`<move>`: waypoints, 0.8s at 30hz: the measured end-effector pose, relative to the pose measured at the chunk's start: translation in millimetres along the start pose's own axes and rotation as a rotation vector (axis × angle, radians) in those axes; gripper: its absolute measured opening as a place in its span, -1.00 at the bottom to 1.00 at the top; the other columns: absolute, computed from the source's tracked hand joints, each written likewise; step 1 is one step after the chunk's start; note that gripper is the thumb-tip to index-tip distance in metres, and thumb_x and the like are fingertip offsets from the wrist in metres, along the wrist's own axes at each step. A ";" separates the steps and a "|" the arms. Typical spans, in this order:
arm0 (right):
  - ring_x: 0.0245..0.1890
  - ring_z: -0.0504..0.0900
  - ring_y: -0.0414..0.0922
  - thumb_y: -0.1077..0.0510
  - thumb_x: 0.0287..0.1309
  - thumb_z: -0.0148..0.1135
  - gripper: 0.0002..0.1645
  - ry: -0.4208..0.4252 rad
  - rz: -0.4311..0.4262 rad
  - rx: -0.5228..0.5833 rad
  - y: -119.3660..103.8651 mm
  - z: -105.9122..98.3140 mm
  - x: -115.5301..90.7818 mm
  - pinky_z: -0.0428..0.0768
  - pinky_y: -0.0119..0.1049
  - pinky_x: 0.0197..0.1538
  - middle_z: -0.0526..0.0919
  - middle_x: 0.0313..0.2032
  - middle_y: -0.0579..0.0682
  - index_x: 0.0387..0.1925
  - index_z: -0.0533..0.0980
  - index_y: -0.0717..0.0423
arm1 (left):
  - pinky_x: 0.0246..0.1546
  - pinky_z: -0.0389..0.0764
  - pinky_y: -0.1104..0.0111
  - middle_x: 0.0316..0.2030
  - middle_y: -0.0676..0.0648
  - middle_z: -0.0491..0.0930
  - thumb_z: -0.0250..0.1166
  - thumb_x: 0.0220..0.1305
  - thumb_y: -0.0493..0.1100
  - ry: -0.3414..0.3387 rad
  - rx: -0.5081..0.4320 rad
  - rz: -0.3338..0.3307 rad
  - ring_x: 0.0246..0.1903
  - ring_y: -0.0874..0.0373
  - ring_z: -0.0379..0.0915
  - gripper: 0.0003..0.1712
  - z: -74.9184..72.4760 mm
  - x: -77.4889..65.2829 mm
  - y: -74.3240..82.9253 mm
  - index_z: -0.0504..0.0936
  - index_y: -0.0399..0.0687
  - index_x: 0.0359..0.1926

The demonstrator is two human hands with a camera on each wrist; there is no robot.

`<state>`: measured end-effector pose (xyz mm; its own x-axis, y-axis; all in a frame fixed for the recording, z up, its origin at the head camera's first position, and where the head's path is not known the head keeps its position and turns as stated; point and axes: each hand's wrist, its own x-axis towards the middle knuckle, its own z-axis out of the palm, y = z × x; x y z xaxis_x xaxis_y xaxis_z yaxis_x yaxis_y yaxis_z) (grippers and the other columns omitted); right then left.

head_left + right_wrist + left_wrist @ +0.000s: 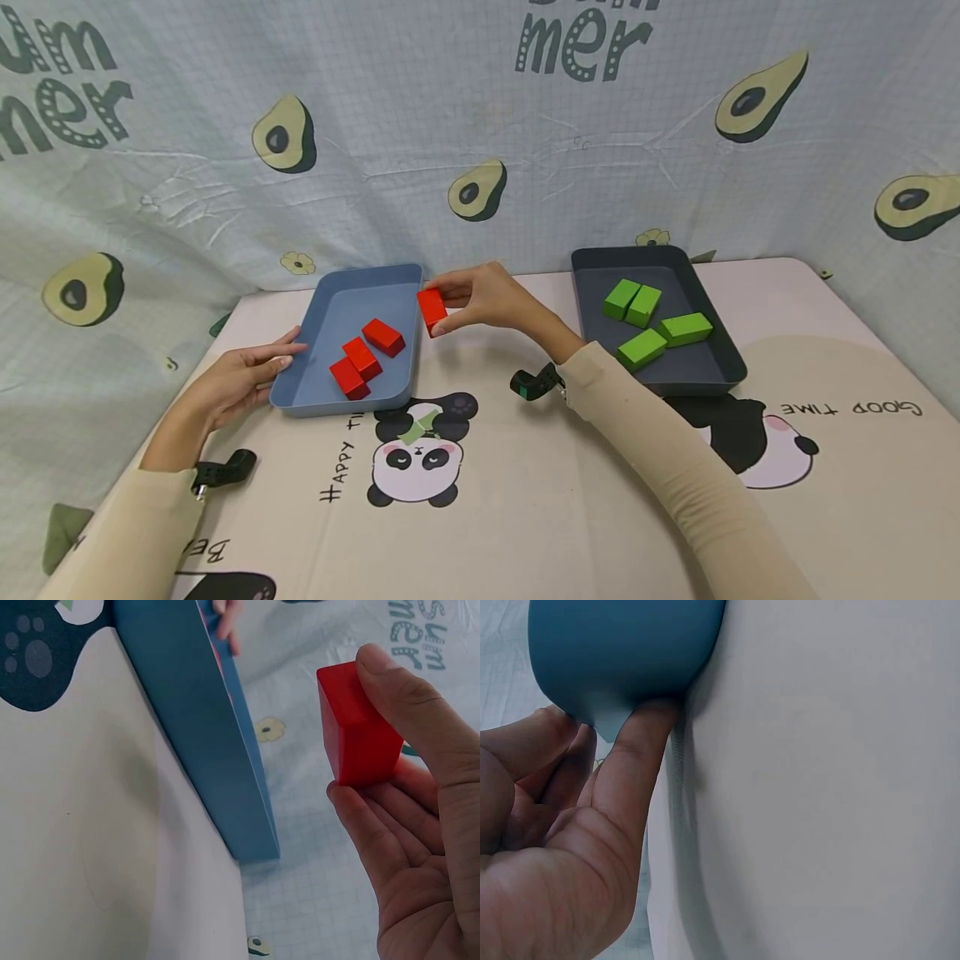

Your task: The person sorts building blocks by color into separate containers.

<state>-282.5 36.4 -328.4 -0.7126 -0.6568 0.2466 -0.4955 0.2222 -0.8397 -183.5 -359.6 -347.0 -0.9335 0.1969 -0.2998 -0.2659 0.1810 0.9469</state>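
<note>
My right hand pinches a red block between thumb and fingers, just past the right wall of the blue tray. In the right wrist view, the same red block is raised above the tray's rim, with the thumb on one face and fingertips on the opposite one. On the tray's left side, my left hand grips the rim, its fingers reaching over the edge. Three more red blocks lie inside the blue tray, towards its near right part.
A dark grey tray stands to the right, holding several green blocks. Both trays sit near the far edge of the table, whose cloth has panda prints. Behind hangs a curtain with avocado prints.
</note>
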 end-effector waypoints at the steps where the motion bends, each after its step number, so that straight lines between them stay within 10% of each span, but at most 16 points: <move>1: -0.01 0.75 -0.19 0.09 -0.21 0.73 -0.20 -0.002 0.000 -0.005 0.1 0.2 0.2 0.68 -0.34 0.08 0.75 0.05 0.02 0.17 0.64 0.13 | 0.02 0.66 0.46 0.62 0.04 -0.28 0.20 0.50 -0.20 0.000 0.003 0.000 0.06 0.56 0.52 -0.46 0.0 0.2 -0.1 0.39 -0.15 0.43; 24: -0.04 0.74 -0.28 -0.05 -0.18 0.72 -0.23 -0.056 -0.018 -0.078 -6.2 3.1 14.2 0.67 -0.42 0.06 0.77 0.00 -0.08 0.15 0.66 0.02 | 0.02 0.65 0.46 0.62 0.04 -0.29 0.17 0.53 -0.21 0.000 0.024 -0.003 0.06 0.57 0.51 -0.42 0.0 0.6 0.0 0.28 -0.24 0.46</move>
<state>-288.0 23.5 -321.2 -0.6753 -0.7000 0.2325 -0.5469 0.2637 -0.7946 -184.0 -359.5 -347.1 -0.9329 0.1960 -0.3022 -0.2626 0.2044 0.9430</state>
